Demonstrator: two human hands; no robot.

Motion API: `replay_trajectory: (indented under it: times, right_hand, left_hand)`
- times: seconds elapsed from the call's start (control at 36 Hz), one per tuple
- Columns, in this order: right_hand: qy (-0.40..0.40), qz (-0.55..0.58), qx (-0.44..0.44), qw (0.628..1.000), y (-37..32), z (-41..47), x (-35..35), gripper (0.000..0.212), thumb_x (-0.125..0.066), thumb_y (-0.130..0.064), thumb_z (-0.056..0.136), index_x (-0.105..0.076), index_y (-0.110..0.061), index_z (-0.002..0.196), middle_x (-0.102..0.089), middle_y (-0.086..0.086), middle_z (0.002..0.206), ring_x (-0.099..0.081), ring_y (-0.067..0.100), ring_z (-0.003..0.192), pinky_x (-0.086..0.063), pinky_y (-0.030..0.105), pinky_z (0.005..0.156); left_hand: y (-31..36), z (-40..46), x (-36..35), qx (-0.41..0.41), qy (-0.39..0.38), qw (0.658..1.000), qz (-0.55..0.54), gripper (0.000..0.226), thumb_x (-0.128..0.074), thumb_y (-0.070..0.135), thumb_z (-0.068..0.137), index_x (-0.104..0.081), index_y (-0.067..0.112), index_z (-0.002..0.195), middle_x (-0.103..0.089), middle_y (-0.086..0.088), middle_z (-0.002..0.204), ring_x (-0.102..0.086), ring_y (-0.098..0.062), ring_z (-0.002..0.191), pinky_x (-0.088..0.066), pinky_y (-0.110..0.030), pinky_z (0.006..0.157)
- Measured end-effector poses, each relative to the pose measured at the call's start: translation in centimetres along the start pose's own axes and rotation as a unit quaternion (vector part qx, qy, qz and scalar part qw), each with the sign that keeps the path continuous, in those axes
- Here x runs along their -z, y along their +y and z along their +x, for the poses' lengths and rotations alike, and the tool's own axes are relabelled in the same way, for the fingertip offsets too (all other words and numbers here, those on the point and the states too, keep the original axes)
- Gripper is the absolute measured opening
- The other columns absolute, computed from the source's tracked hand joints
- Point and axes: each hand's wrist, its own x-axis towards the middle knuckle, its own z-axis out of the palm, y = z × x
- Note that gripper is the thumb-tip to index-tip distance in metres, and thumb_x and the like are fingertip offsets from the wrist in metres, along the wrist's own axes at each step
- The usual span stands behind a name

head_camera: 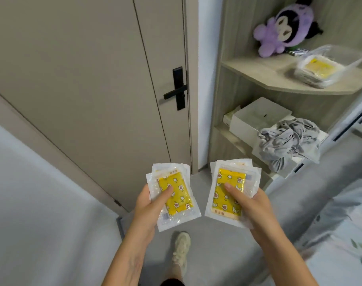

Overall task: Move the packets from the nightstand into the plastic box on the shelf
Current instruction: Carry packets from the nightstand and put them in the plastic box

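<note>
My left hand [148, 205] grips a small stack of clear packets with yellow star-printed inserts [177, 193], thumb on top. My right hand [251, 205] holds a second stack of the same yellow packets [230, 188], thumb pressed on the top one. Both stacks hover over the grey floor in front of the door. The clear plastic box [328, 65] sits on the upper wooden shelf [264, 73] at the upper right, with yellow packets lying inside it. The nightstand is out of view.
A beige door with a black handle [176, 89] stands ahead. A purple plush toy [285, 27] sits behind the box. On the lower shelf lie a white box [256, 118] and crumpled grey cloth [289, 139]. A bed edge is at right, my shoe [181, 250] below.
</note>
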Motion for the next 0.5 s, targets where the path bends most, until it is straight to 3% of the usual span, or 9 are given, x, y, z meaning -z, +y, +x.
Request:
replay_trajectory:
  times: [0.14, 0.28, 0.33, 0.5]
  right_hand:
    - [0.062, 0.031, 0.022, 0.997, -2.2, 5.8, -0.3, 0.016, -0.071, -0.010, 0.079, -0.069, -0.013, 0.095, -0.076, 0.004, 0.085, -0.074, 0.020, 0.076, -0.060, 0.034, 0.063]
    - [0.107, 0.046, 0.041, 0.992, -5.1, 10.7, -1.3, 0.019, -0.071, -0.013, 0.080, -0.069, -0.012, 0.099, -0.076, 0.007, 0.090, -0.073, 0.023, 0.081, -0.059, 0.033, 0.065]
    - [0.124, 0.052, 0.052, 0.990, -6.5, 12.3, -1.5, 0.016, -0.070, -0.011, 0.081, -0.070, -0.012, 0.097, -0.076, 0.006, 0.088, -0.074, 0.021, 0.078, -0.059, 0.032, 0.063]
    - [0.180, 0.050, 0.073, 0.980, -9.7, 16.1, -0.5, 0.020, -0.071, -0.015, 0.081, -0.069, -0.015, 0.102, -0.076, 0.005, 0.092, -0.073, 0.022, 0.085, -0.059, 0.038, 0.076]
  left_hand:
    - [2.5, 7.8, -3.4, -0.002, -0.074, 0.997, 0.017, 0.020, -0.064, 0.008, 0.087, -0.065, 0.018, 0.103, -0.075, -0.001, 0.093, -0.073, -0.017, 0.083, -0.059, -0.030, 0.065]
    - [5.2, 15.0, -6.9, 0.007, -0.135, 0.990, 0.036, 0.021, -0.065, 0.008, 0.086, -0.064, 0.017, 0.105, -0.075, -0.003, 0.094, -0.072, -0.021, 0.086, -0.058, -0.039, 0.075]
    - [6.3, 17.3, -8.6, 0.004, -0.162, 0.986, 0.043, 0.020, -0.064, 0.008, 0.087, -0.064, 0.017, 0.105, -0.075, -0.002, 0.093, -0.072, -0.020, 0.085, -0.059, -0.036, 0.071]
    - [8.2, 22.2, -13.8, 0.019, -0.236, 0.969, 0.076, 0.019, -0.064, 0.008, 0.087, -0.063, 0.020, 0.102, -0.076, 0.001, 0.087, -0.073, -0.016, 0.079, -0.058, -0.029, 0.060]
